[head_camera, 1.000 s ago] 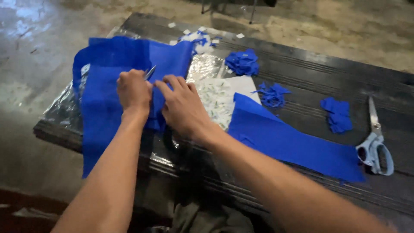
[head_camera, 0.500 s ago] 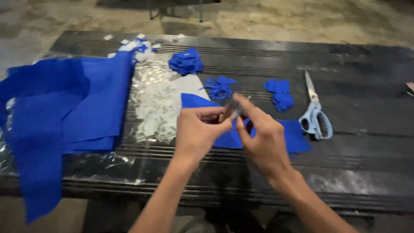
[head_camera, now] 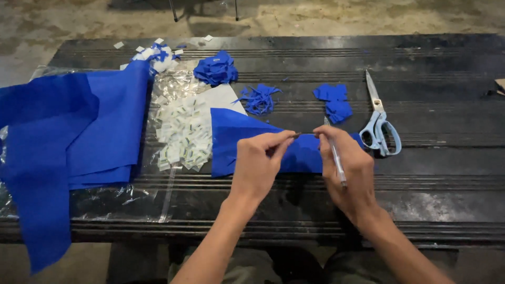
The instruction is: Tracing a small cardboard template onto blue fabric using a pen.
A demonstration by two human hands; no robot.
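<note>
My left hand [head_camera: 260, 160] pinches a thin dark piece [head_camera: 296, 135] between thumb and forefinger; what it is I cannot tell. My right hand [head_camera: 353, 173] grips a slim pen [head_camera: 335, 158], its tip pointing down toward me. Both hands meet fingertip to fingertip just above a long blue sheet piece [head_camera: 236, 139] lying on the black table [head_camera: 447, 173]. A large folded blue sheet [head_camera: 79, 131] hangs over the table's left end.
Scissors with light blue handles [head_camera: 380, 126] lie to the right of my hands. Behind them are small blue squares [head_camera: 334, 100], blue shreds [head_camera: 259, 99] and a crumpled blue bunch [head_camera: 215, 68]. Small white bits [head_camera: 184, 131] cover clear plastic.
My hands left the large blue sheet and moved right, over the smaller blue piece. They now meet at the fingertips, and the pen shows in my right hand.
</note>
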